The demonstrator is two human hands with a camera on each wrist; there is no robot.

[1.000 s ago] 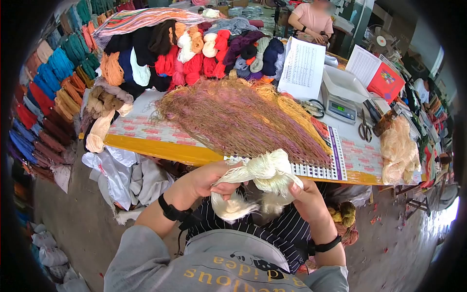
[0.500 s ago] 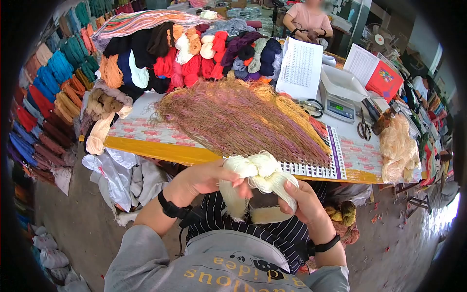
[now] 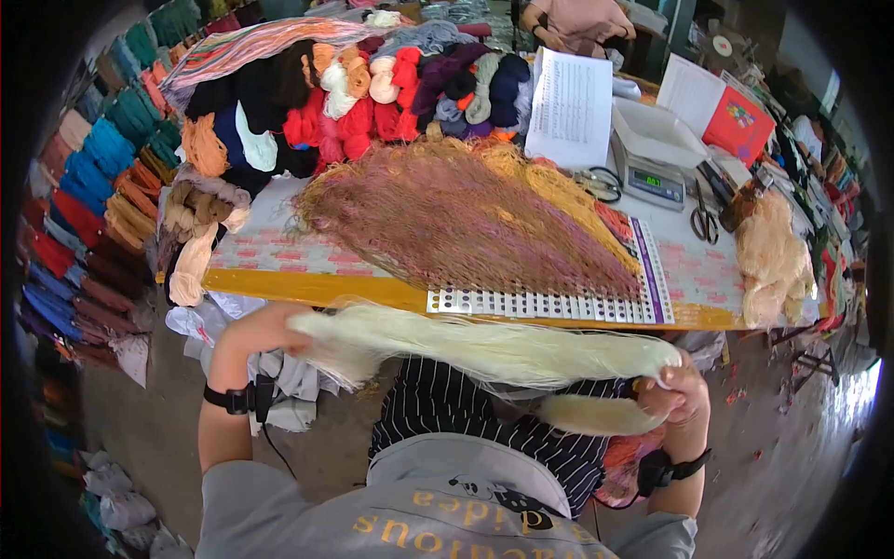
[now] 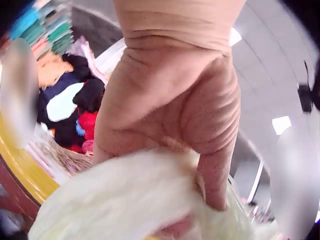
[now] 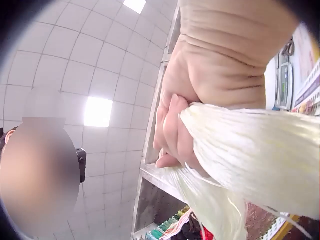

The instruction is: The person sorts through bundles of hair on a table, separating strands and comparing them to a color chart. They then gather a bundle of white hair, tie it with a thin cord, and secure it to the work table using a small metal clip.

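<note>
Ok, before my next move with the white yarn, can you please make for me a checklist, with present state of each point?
1. Right hand holds the white yarn: ok, fingers curled round it.
2. Left hand holds the other end: ok.
3. Strands all gathered: not ok, some stray loose.
4. Yarn clear of the table edge: cannot tell, they lie close in the head view.
5. Scissors away from the yarn: ok, lying farther back.

Left hand (image 4: 167, 105) partly hidden, yarn (image 4: 115, 195) blurred; background person (image 3: 585, 23) cut off
</note>
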